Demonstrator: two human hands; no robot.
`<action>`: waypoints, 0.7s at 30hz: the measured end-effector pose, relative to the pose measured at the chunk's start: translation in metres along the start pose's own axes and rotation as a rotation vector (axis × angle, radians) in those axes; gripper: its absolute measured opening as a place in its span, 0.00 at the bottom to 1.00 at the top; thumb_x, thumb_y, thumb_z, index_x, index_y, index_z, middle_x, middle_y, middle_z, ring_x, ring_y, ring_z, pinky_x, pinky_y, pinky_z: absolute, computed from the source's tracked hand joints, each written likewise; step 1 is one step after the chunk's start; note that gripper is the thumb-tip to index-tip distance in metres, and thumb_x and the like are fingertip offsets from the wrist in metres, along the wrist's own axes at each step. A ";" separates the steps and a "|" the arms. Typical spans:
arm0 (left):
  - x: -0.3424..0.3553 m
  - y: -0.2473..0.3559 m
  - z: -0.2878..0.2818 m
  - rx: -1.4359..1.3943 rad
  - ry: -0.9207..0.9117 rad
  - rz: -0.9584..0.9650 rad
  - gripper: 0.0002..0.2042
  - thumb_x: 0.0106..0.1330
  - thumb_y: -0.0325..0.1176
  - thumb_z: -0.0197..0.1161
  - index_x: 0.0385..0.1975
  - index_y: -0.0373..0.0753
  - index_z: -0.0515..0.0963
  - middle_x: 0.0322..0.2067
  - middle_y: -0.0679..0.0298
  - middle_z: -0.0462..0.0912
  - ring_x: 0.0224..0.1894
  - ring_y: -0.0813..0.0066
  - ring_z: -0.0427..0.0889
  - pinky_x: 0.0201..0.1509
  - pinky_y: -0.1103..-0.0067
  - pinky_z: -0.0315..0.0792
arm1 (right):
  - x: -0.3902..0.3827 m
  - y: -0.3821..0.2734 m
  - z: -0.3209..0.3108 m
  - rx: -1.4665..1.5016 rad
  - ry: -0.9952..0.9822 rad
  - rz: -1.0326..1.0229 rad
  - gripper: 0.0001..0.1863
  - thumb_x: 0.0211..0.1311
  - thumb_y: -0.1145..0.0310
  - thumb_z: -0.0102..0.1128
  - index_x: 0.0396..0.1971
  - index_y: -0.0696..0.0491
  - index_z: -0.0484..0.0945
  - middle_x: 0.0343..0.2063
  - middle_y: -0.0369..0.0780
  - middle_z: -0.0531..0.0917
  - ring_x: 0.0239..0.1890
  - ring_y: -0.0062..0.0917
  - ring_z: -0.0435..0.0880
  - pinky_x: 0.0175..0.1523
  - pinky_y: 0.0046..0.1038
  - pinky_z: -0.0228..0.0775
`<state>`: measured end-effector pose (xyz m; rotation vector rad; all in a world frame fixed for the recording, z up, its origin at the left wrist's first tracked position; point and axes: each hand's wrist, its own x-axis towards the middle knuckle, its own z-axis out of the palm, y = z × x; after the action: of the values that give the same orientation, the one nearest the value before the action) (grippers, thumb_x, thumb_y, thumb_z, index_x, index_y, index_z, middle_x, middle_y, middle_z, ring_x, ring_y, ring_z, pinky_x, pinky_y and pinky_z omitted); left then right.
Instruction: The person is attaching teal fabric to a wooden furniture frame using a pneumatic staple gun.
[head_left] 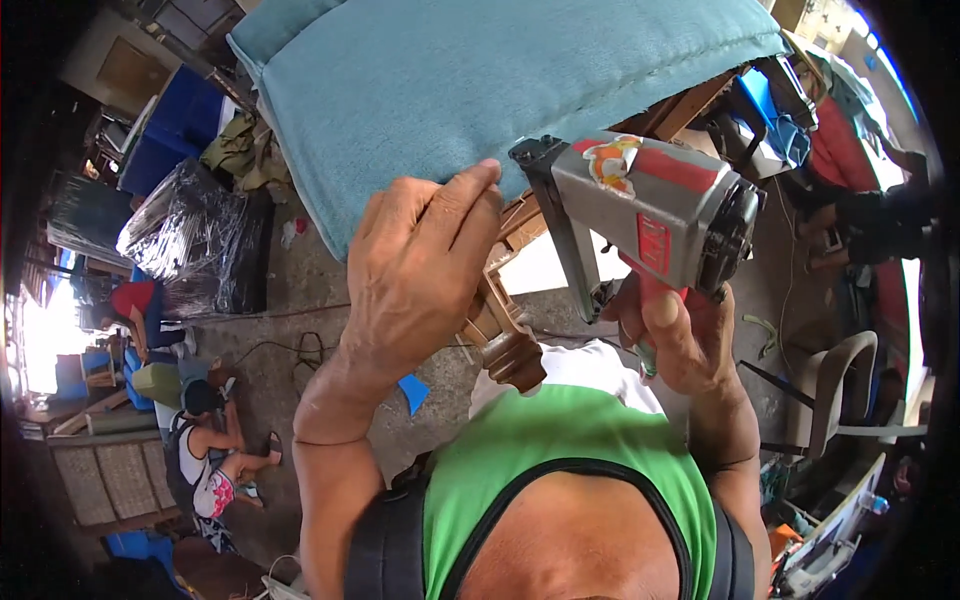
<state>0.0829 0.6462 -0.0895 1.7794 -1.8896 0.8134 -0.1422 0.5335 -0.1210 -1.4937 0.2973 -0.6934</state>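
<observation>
A light blue upholstered furniture piece (430, 90) with a stitched seam lies in front of me, its wooden frame (695, 105) showing along the near edge. My left hand (425, 255) has its fingers bent and pressed together at that edge, pinching the blue fabric; the fingertips are partly hidden. In my right hand (680, 335) is a pneumatic staple gun (625, 195), grey with red parts and worn stickers, gripped by its red handle. Its nose touches or nearly touches the fabric edge right of my left fingers. Below my left hand, a carved brown wooden leg (515, 360) points toward me.
At left, a plastic-wrapped piece (185, 235) stands on the floor, and a seated person (215, 450) is near a woven panel (105, 480). Another person (145, 305) bends over farther off. At right are a chair (830, 390), cables and a standing person (870, 225).
</observation>
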 end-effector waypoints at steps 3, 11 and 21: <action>-0.004 -0.004 0.002 0.010 0.033 0.074 0.11 0.52 0.27 0.65 0.37 0.34 0.81 0.47 0.67 0.82 0.35 0.75 0.75 0.36 0.77 0.70 | 0.003 0.000 0.005 0.024 -0.007 0.000 0.17 0.69 0.58 0.58 0.41 0.60 0.73 0.21 0.31 0.74 0.23 0.15 0.71 0.28 0.20 0.62; -0.003 -0.005 -0.001 -0.126 0.082 0.019 0.08 0.54 0.27 0.66 0.33 0.34 0.81 0.46 0.66 0.82 0.38 0.74 0.77 0.35 0.77 0.72 | 0.010 -0.026 0.033 -0.091 0.074 0.117 0.11 0.68 0.67 0.57 0.41 0.59 0.74 0.22 0.30 0.74 0.24 0.12 0.68 0.28 0.20 0.61; 0.040 -0.072 -0.025 -0.260 -0.146 -0.094 0.28 0.65 0.51 0.58 0.57 0.34 0.73 0.55 0.52 0.77 0.57 0.59 0.76 0.61 0.67 0.68 | -0.001 0.005 0.015 -0.013 0.107 0.113 0.16 0.70 0.56 0.55 0.38 0.56 0.74 0.20 0.31 0.73 0.22 0.14 0.70 0.27 0.21 0.63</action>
<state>0.1482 0.6324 -0.0351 1.7878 -1.8860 0.3937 -0.1333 0.5455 -0.1247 -1.4430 0.4652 -0.6824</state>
